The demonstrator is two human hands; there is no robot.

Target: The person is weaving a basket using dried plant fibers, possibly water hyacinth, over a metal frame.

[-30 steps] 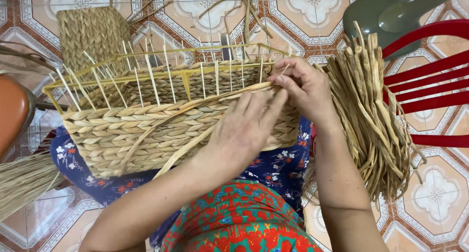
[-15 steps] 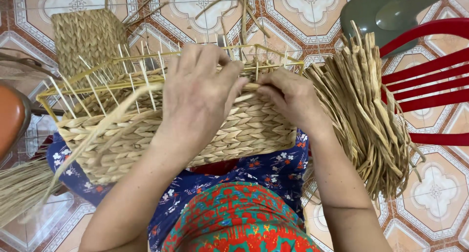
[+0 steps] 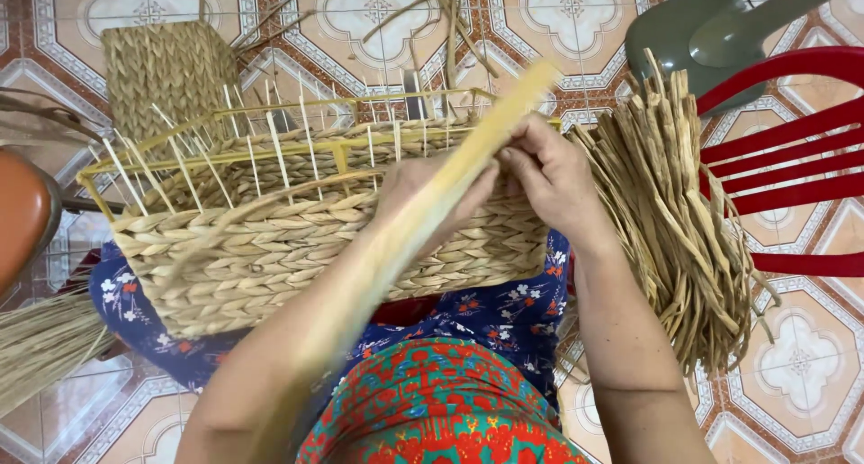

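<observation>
- Nearest the camera, a red-and-green patterned garment (image 3: 432, 410) and a blue floral cloth (image 3: 486, 315) are seen just below the basket (image 3: 297, 248), which is propped on the lap.
- The basket is held tilted, its woven side turned toward the camera; that side is plaited with rows of straw from the base up to just under the frame (image 3: 270, 144).
- Bare yellow uprights are left standing above the woven rows along the rim, so the top band is judged not yet woven and the rim not yet finished.
- A long strand (image 3: 423, 221) is drawn diagonally across the front of the basket; it is blurred, and its far end rises above the rim.
- The left hand (image 3: 432, 189) is closed around that strand at the basket's upper edge, though it is partly hidden behind the strand.
- The right hand (image 3: 553, 176) is pinched narrow on the weave at the basket's right upper corner, touching the left hand.
- Right of the basket, a bundle (image 3: 675, 212) of loose straw hangs, so ample material remains.
- Left of the basket, a finer sheaf (image 3: 40, 347) lies low.
- Beyond the basket, a finished woven piece (image 3: 166, 68) stands on the tiled floor (image 3: 378, 14).
</observation>
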